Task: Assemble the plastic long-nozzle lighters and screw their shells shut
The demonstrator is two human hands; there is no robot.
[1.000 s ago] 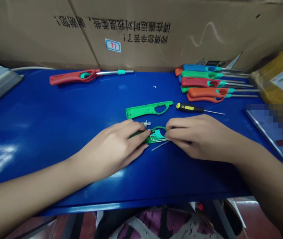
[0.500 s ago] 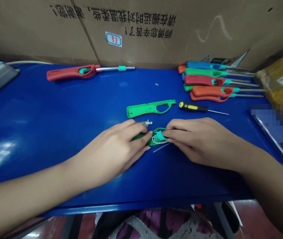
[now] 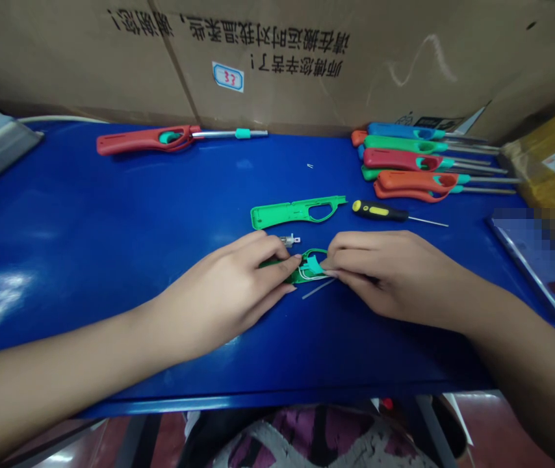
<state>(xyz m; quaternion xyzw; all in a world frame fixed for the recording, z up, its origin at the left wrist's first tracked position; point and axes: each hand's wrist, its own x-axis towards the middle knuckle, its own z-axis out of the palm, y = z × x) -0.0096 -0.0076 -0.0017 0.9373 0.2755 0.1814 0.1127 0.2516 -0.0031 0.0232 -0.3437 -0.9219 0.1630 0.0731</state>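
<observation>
My left hand (image 3: 238,286) is closed around the rear of a green lighter shell half (image 3: 299,277). Inside that shell lie a teal trigger (image 3: 312,265) and thin white wires (image 3: 312,277). The fingers of my right hand (image 3: 379,270) are pinched together over the shell's front end, touching the trigger's edge; exactly what lies between the fingertips is hidden. Just beyond my left fingers is a small clear-and-white lighter part (image 3: 291,241), partly covered. A thin clear strip (image 3: 317,289) rests on the table below the shell.
The matching green shell half (image 3: 297,212) lies behind my hands, beside a black-and-yellow screwdriver (image 3: 379,210). A red lighter (image 3: 151,140) is at the back left, several stacked lighters (image 3: 414,159) at the back right. A cardboard box (image 3: 277,97) borders the blue table (image 3: 87,214); a phone (image 3: 545,273) lies right.
The camera view has shifted slightly. Around the teal trigger, my right fingertips have moved a little outward, uncovering more of it. My left hand keeps its hold on the shell.
</observation>
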